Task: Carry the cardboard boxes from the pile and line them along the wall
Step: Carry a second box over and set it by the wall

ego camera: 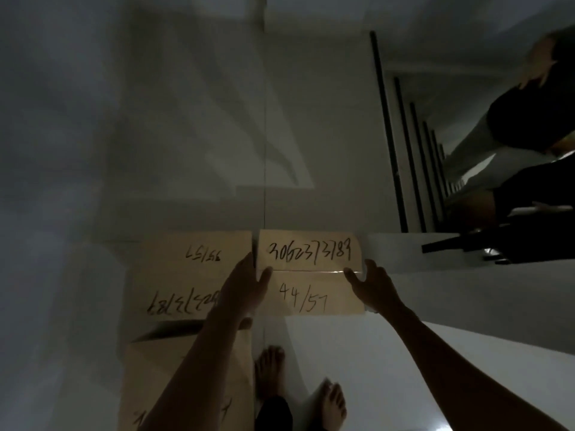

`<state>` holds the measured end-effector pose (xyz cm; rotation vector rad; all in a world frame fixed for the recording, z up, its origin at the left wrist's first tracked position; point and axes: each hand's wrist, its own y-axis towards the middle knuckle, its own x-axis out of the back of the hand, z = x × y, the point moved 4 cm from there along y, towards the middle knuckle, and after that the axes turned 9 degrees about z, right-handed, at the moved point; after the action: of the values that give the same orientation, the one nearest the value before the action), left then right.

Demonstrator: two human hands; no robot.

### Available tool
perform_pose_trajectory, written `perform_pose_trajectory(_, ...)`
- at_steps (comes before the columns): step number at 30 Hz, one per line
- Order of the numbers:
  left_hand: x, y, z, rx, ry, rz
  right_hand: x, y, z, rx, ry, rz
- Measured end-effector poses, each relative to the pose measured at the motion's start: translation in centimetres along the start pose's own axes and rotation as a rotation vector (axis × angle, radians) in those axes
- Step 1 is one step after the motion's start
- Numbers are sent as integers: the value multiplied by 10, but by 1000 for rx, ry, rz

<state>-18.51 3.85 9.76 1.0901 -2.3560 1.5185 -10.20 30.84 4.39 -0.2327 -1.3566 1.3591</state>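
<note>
A cardboard box marked with a long number and "44/57" sits against the pale wall, just ahead of my bare feet. My left hand grips its left side and my right hand grips its right side. Touching its left flank stands a second cardboard box with upside-down writing. A third box lies nearer to me on the left, partly hidden by my left forearm.
The room is dim with a glossy white floor. At the right, dark stair railings drop away. Another person in dark clothes crouches at the far right, with a dark object on the floor near them.
</note>
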Motion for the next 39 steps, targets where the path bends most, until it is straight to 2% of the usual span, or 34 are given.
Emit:
perform_pose_trajectory(7, -71, 131, 55, 37, -119, 33, -47, 100, -47, -110, 49, -17)
perform_pose_trajectory(12, -100, 148, 65, 58, -256, -59, -64, 125, -67, -147, 264, -115)
perform_pose_trajectory(16, -108, 161, 68, 128, -336, -125, -71, 136, -81, -243, 435, -46)
perform_pose_trajectory(19, -106, 167, 64, 161, -322, -107, -70, 140, -82, -249, 508, -41)
perform_pose_trajectory(22, -95, 160, 52, 112, -263, -88, -52, 126, -78, -264, 518, -120)
perform_pose_trajectory(26, -55, 109, 19, 57, -329, -132, -10, 74, -50, -230, 515, -163)
perform_pose_trajectory(29, -5, 37, -12, 21, -400, -215, 34, 4, -6, -172, 517, -191)
perform_pose_trajectory(35, 98, -163, -54, -30, -457, -351, 107, -177, 88, -10, 427, -227)
perform_pose_trajectory(39, 135, -295, -38, 19, -529, -449, 116, -295, 133, 109, 274, -218)
